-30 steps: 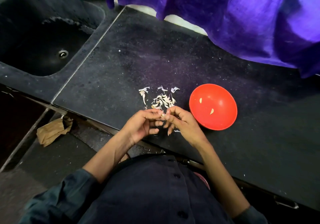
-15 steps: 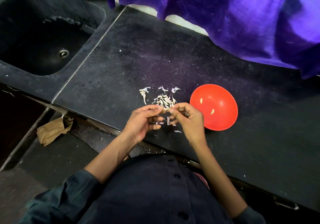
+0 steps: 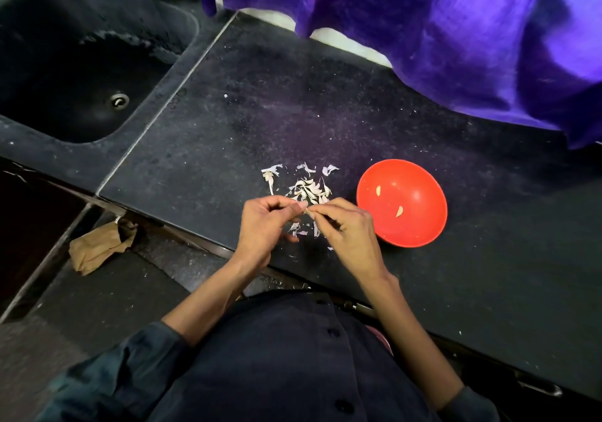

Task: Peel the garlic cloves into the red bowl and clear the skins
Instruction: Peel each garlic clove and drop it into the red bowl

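My left hand (image 3: 262, 226) and my right hand (image 3: 350, 229) meet above the near edge of the surface (image 3: 325, 112), fingertips together. Both grips are closed in a pinch on one small garlic clove (image 3: 308, 212), held between the thumb and forefinger of each hand; the remaining fingers are curled toward the palms. The clove is mostly hidden by the fingertips, so I cannot tell how much skin remains on it. The skins (image 3: 308, 190) lie in a loose pile on the surface just beyond my hands, with several more scraps directly under and between them and a few flakes scattered toward the far side of the pile. The red bowl (image 3: 420, 229) stands upright on the surface just beside my right hand, on its right, and contains two peeled cloves (image 3: 398, 211) lying apart from each other. A sink (image 3: 81, 72) is set into the left end of the surface. A purple cloth (image 3: 456, 30) hangs over the far edge. A crumpled brown paper bag (image 3: 97, 245) lies on the floor below the near left corner.
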Motion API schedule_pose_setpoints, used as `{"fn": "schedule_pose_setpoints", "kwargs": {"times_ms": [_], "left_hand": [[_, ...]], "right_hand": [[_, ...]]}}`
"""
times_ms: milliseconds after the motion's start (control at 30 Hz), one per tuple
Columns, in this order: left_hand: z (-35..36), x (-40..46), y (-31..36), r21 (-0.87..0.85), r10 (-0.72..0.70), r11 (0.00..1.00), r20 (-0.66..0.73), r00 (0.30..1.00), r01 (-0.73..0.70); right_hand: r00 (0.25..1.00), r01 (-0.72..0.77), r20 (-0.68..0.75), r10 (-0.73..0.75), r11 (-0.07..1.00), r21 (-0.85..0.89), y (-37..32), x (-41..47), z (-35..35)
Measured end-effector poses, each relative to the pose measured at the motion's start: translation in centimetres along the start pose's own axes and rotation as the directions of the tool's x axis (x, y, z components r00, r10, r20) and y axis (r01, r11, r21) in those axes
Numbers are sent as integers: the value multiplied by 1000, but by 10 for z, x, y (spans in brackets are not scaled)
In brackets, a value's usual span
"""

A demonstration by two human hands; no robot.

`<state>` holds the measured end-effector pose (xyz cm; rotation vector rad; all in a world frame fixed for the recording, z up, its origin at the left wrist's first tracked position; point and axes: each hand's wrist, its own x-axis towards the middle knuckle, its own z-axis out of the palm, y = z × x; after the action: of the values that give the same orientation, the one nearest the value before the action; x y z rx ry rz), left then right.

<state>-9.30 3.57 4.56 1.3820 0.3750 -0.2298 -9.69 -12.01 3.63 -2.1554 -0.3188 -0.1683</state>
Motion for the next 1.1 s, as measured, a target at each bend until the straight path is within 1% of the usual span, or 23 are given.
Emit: {"fn": "schedule_pose_setpoints", "kwargs": {"times_ms": [133,367,500,600,667,700,733,833,900,1000,1100], "left_hand": [[2,1,-1,-25,9,1000,-1,1000,-9],[4,2,2,-66,15,998,25,1000,-13],[2,2,2,-112,-20,993,63,998,27],[1,3,2,-93,-25,995,90,996,33],[-1,5,3,-67,-23,997,115,993,31],[-1,5,3,-52,-22,998,129,991,28],[-2,5,2,-36,-18,999,148,989,23],[-2,6,2,-13,-9,1000,203,979,12],[-1,5,3,0,-5,1000,217,976,5],[0,5,4,27,13,999,210,978,-19],[0,6,2,21,48,998,161,986,-52]], "right_hand": [[1000,8,7,-8,1000,-30,0,0,2],[998,-14,-53,14,1000,-13,-2,2,4],[987,-139,-66,147,984,115,0,4,3],[968,-236,-41,248,952,195,0,6,3],[948,-304,-6,318,911,280,-1,6,3],[943,-319,4,333,901,293,-1,6,2],[946,-312,-2,325,910,273,0,6,2],[965,-252,-42,260,957,143,-2,6,0],[968,-235,-61,243,966,110,-5,7,-2],[967,-240,-57,248,963,124,-5,9,-4],[968,-242,-23,249,955,173,-7,9,-4]]}}
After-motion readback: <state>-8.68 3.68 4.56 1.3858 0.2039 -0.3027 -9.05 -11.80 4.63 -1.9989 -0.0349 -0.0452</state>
